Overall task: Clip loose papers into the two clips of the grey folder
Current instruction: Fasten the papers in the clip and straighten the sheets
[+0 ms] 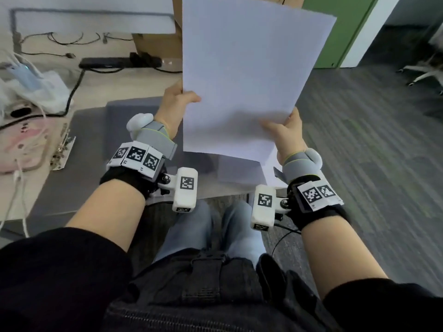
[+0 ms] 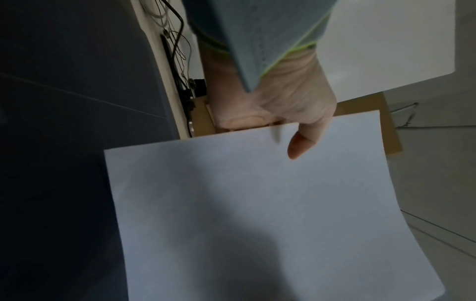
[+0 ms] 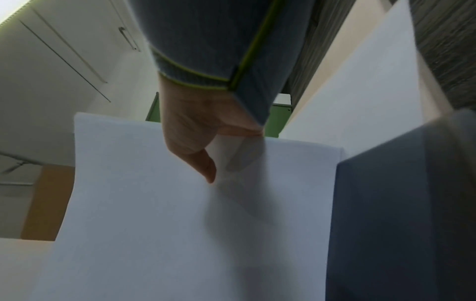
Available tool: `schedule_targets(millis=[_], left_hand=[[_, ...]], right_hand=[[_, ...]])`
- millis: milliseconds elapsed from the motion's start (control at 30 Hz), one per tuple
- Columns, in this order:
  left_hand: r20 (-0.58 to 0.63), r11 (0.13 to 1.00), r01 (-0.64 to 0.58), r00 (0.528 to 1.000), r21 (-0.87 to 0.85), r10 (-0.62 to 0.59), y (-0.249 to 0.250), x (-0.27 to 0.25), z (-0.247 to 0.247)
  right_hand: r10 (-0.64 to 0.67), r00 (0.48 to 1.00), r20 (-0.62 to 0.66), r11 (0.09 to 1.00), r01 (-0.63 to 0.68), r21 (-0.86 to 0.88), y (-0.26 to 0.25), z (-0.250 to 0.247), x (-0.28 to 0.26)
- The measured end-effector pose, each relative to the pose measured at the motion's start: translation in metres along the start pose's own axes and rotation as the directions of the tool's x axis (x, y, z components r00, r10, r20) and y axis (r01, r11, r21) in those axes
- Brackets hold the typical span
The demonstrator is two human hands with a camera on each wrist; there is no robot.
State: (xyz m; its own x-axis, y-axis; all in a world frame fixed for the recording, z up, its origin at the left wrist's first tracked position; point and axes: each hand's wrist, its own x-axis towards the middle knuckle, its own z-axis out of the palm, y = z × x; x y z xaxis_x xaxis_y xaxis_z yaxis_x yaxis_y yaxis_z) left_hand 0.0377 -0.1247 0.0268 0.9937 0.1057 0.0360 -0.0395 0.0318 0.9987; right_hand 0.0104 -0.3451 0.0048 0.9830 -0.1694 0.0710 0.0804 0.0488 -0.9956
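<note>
I hold a stack of white papers (image 1: 249, 75) upright in the air above the table's near edge. My left hand (image 1: 178, 101) pinches its left edge, thumb on the front. My right hand (image 1: 285, 133) pinches the lower right corner, thumb on the front too. The wrist views show the same grip: left hand (image 2: 288, 122) on the papers (image 2: 257, 213), right hand (image 3: 203, 146) on the papers (image 3: 180, 213). The grey folder (image 1: 88, 140) lies open and flat on the table under my left arm. Its metal clip (image 1: 62, 147) shows at its left side. More white sheets (image 1: 239, 171) lie below the held stack.
On the table's left lie a white plastic bag (image 1: 31, 87), a pink item (image 1: 26, 144) and white cables. A black power strip (image 1: 119, 62) and a cardboard box (image 1: 158, 41) stand behind. To the right are grey carpet (image 1: 371, 140) and a green cabinet (image 1: 342, 32).
</note>
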Motion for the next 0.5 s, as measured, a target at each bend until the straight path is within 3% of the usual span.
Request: schedule_targets(millis=[167, 267, 333, 400, 500], left_hand=[[0.048, 0.999, 0.034, 0.998, 0.018, -0.034, 0.001, -0.002, -0.003], [0.098, 0.998, 0.048, 0.994, 0.046, -0.052, 0.005, 0.000, -0.011], [0.149, 0.989, 0.094, 0.983, 0.115, -0.111, 0.004, 0.000, -0.019], [0.202, 0.958, 0.186, 0.952, 0.220, -0.232, -0.001, -0.004, -0.030], [0.251, 0.847, 0.317, 0.858, 0.427, -0.447, -0.014, -0.013, -0.044]], right_hand=[[-0.019, 0.998, -0.064, 1.000, 0.018, -0.016, -0.004, 0.013, 0.007], [-0.037, 0.994, -0.106, 0.993, 0.024, -0.119, -0.010, 0.019, 0.012], [0.029, 0.994, -0.104, 0.967, -0.055, -0.249, -0.011, 0.021, 0.015], [0.171, 0.982, -0.081, 0.889, -0.189, -0.417, -0.005, 0.022, 0.018], [0.317, 0.947, -0.056, 0.780, -0.293, -0.553, 0.010, 0.025, 0.014]])
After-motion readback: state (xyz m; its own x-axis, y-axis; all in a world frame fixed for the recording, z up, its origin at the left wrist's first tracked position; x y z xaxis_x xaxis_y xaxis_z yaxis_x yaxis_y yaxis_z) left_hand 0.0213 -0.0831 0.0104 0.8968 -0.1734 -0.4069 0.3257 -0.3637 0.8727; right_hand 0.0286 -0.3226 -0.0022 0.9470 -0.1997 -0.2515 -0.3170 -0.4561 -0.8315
